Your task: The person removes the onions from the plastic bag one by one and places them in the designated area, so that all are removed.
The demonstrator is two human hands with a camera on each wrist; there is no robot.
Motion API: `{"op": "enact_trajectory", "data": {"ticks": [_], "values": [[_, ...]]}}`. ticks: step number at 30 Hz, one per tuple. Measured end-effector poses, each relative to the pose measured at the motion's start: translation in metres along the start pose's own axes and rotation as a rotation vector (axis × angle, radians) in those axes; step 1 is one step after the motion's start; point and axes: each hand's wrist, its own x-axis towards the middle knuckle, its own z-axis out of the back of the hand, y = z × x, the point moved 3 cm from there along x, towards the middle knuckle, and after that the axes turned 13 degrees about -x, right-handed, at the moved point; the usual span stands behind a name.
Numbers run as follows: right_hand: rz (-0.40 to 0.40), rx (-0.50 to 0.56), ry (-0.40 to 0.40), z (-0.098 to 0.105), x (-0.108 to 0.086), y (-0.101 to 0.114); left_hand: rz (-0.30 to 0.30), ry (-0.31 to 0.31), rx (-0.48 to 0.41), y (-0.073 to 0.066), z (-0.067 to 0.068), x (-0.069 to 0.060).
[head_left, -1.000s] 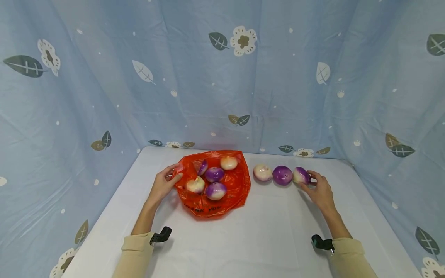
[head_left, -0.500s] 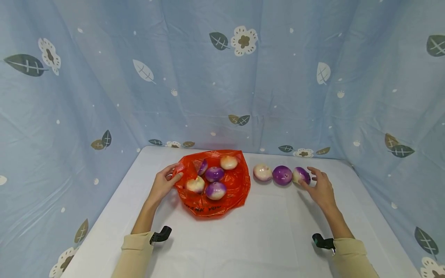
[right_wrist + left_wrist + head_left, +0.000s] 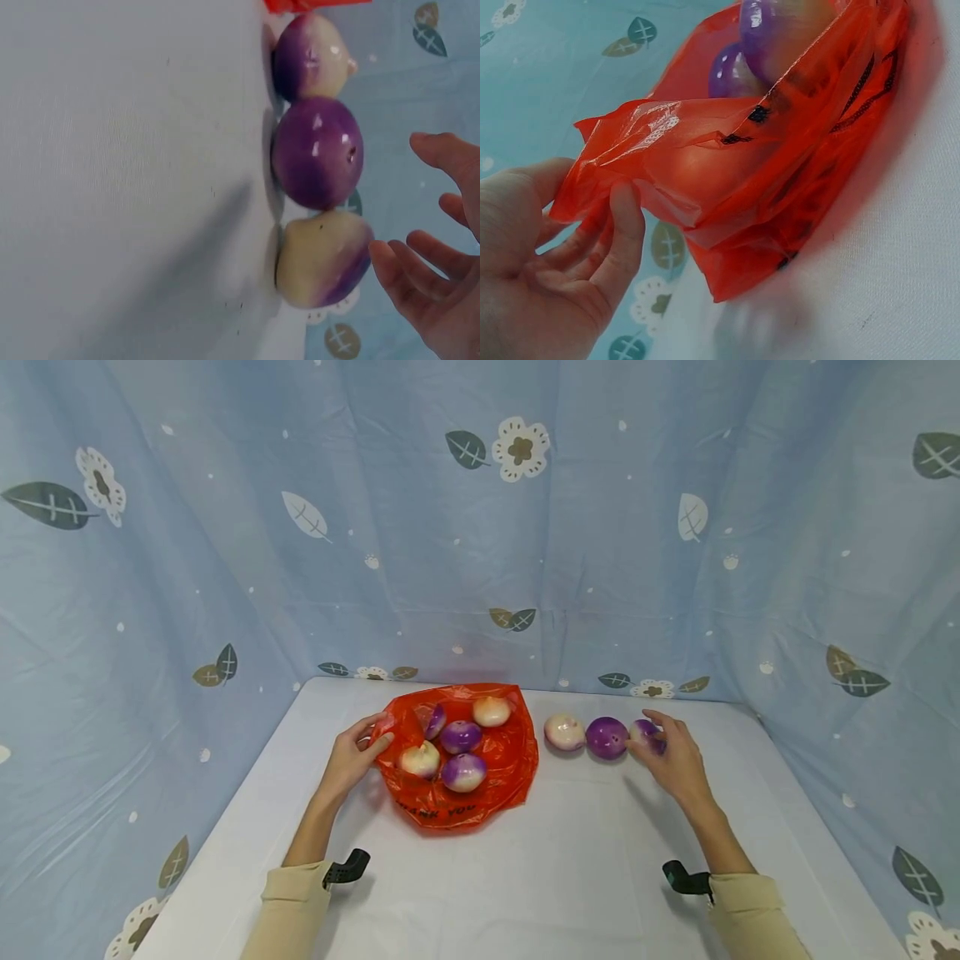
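Red plastic bag (image 3: 450, 822), crinkled and open on the white counter (image 3: 525, 885): I count five round, glossy purple-and-white turnips (image 3: 464, 772) inside, three lined up outside. The left hand (image 3: 347, 764) pinches its rim; the right hand (image 3: 678, 764), loosely spread, holding nothing, hovers by the end turnip (image 3: 322, 259).

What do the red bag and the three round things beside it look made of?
The red bag looks like thin, glossy plastic: it creases and lets a round shape show through. The three round things have a smooth, shiny finish with bright highlights; perhaps moulded plastic, though real vegetables aren't ruled out.
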Motion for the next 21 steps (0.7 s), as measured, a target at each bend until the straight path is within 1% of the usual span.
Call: {"op": "enact_trajectory", "data": {"ticks": [5, 11, 14, 18, 19, 21], "values": [[0.010, 0.005, 0.007, -0.006, 0.001, 0.010, 0.007, 0.003, 0.008, 0.000, 0.000, 0.001], [0.010, 0.000, 0.040, -0.015, -0.002, 0.017, 0.030, 0.004, 0.020, -0.003, -0.001, 0.002], [0.018, 0.001, 0.049, -0.019, -0.003, 0.020, 0.032, 0.011, 0.010, -0.010, -0.002, 0.000], [0.037, -0.001, 0.056, -0.023, -0.004, 0.024, 0.031, 0.025, 0.018, -0.025, -0.005, -0.007], [0.042, -0.002, 0.057, -0.024, -0.005, 0.025, 0.032, 0.023, 0.020, -0.027, -0.006, -0.008], [0.049, 0.001, 0.058, -0.025, -0.005, 0.028, 0.020, 0.026, 0.039, -0.023, -0.005, -0.007]]}}
